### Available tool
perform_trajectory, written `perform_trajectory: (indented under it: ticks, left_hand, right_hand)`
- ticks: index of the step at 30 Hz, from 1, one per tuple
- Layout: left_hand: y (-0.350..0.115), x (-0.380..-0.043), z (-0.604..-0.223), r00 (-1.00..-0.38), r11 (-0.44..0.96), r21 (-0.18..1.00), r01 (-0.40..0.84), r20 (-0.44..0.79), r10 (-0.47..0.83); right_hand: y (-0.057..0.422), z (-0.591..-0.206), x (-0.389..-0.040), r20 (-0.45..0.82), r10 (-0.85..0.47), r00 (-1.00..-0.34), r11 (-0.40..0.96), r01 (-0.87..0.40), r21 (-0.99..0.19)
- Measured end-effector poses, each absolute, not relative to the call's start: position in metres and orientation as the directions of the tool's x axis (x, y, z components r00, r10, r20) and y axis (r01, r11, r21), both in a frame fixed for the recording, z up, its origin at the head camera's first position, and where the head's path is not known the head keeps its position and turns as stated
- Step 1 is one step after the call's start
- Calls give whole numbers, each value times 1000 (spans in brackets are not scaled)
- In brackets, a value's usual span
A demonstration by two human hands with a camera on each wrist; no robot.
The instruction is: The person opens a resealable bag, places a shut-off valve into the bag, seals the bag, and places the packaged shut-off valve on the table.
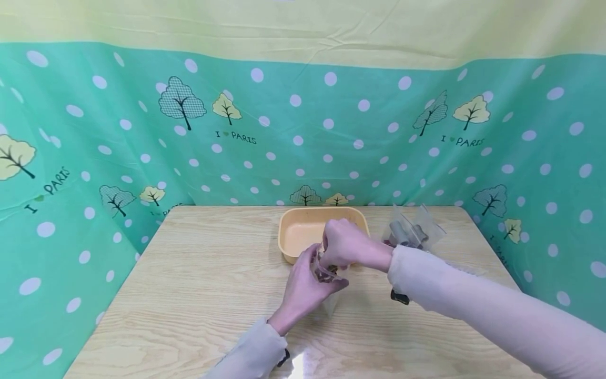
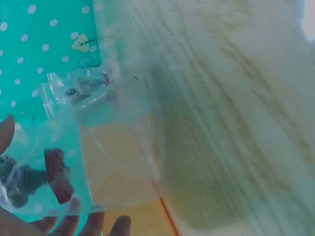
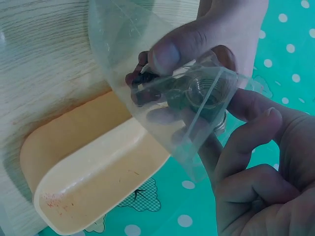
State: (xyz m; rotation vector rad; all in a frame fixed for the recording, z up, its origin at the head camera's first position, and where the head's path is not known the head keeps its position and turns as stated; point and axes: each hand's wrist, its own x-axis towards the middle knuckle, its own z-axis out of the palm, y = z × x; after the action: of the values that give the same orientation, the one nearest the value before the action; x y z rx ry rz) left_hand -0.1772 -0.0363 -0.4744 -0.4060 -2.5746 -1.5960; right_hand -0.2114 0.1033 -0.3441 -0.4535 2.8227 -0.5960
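My left hand grips a clear plastic bag near its mouth, thumb on one side and fingers behind. Inside, by the opening, sits a metal valve with a dark red handle; its threaded end shows through the plastic in the right wrist view. From above, my right hand reaches to the bag's mouth with curled fingers, and appears to pinch the valve's end there. Plastic and fingers partly hide that contact. Both hands are over the table, just in front of a peach-coloured plastic tub.
More clear bags with grey cylindrical pieces lie to the right of the tub. Some small reddish specks mark the tub in the right wrist view. A green dotted curtain hangs behind the wooden table.
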Motion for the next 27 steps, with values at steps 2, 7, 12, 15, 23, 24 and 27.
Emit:
perform_trajectory:
  ticks: [2, 7, 12, 15, 23, 24, 27]
  left_hand:
    - [-39, -176, -478, -964, 407, 880, 245, 178, 197]
    - [-47, -174, -485, -954, 394, 890, 228, 124, 272]
    - [-47, -175, -487, -935, 379, 888, 262, 135, 329]
    - [-46, -175, -487, -926, 354, 891, 285, 161, 342]
    - [-42, -176, -489, -918, 342, 886, 314, 192, 347]
    - [-41, -176, -489, -920, 344, 886, 312, 191, 344]
    - [-40, -176, -488, -926, 353, 887, 299, 181, 331]
  right_hand:
    - [103, -345, -211, -159, -339, -927, 872, -247, -422]
    - [104, -349, -212, -161, -333, -929, 879, -245, -409]
    - [105, -349, -212, -166, -321, -932, 887, -235, -399]
    - [104, -351, -212, -173, -316, -933, 894, -231, -383]
    - [101, -358, -212, -179, -311, -933, 908, -236, -347]
    - [100, -360, -213, -185, -312, -932, 906, -233, -353]
    - [99, -363, -213, -189, -322, -928, 900, -237, -366]
